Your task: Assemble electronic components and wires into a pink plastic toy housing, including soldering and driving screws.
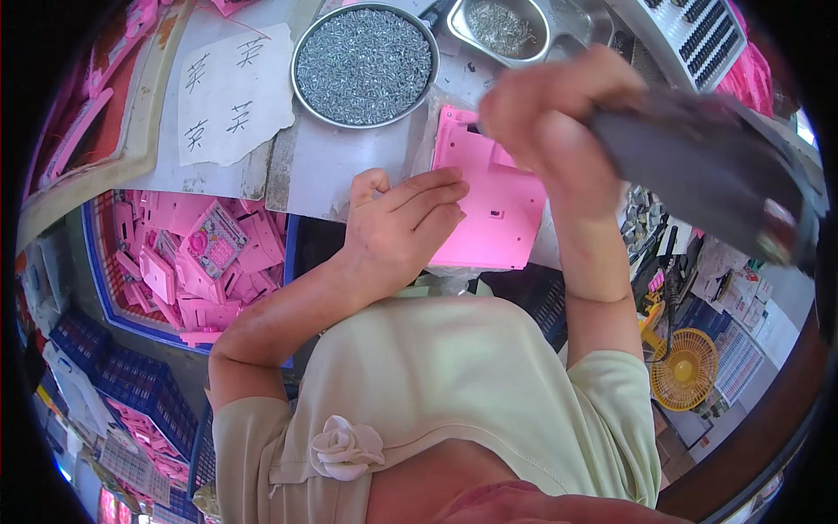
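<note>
Standing right by the bench here: the left hand (403, 229) is lying flat on a pink plastic panel (489, 196), fingers stretched out across its left edge, pressing rather than gripping, so nothing is clasped in it. The panel sits on the near edge of the grey bench top (336, 157), roughly dead centre of the view, with small slots showing in its face.

The right hand (546, 122) is up at about 1 o'clock from the panel, fist wrapped round the handle of a dark power screwdriver (698, 170). The tool is blurred and its body stretches off toward 3 o'clock. I can't make out the tip, though the hand covers the panel's top right corner.

At 11 o'clock from the panel there's a round metal pan (365, 65) heaped with small silver screws. At 12 o'clock is a metal scoop-shaped tray (506, 31) with more screws in it. A white sheet of paper (234, 92) with handwriting lies at 10 o'clock. Down at 9 o'clock, below the bench, a blue crate (188, 262) holds a jumble of pink plastic parts. A yellow fan (685, 368) sits at 4 o'clock.
</note>
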Demonstrator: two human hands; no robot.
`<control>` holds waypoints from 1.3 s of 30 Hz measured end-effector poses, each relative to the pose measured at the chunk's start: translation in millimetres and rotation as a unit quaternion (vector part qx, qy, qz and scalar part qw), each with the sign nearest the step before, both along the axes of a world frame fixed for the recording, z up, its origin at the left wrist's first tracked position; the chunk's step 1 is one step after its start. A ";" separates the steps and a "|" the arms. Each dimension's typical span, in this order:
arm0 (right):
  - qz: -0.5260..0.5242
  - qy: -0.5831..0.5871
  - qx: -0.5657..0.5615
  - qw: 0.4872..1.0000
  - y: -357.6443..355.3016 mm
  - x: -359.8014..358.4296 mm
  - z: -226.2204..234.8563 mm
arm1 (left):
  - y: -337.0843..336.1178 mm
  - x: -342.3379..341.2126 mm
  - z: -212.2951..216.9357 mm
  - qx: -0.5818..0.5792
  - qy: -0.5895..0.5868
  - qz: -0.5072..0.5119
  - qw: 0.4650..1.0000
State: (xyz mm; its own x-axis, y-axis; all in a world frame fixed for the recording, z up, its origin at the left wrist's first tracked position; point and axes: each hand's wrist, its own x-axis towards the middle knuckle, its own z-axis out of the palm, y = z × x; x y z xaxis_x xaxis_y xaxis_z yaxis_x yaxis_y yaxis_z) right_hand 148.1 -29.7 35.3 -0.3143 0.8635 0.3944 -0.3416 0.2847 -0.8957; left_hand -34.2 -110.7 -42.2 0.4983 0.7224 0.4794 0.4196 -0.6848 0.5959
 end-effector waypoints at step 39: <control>-0.024 -0.013 -0.118 0.993 -90.1 -28.6 21.0 | 109.3 -40.6 11.5 0.019 0.158 0.153 0.975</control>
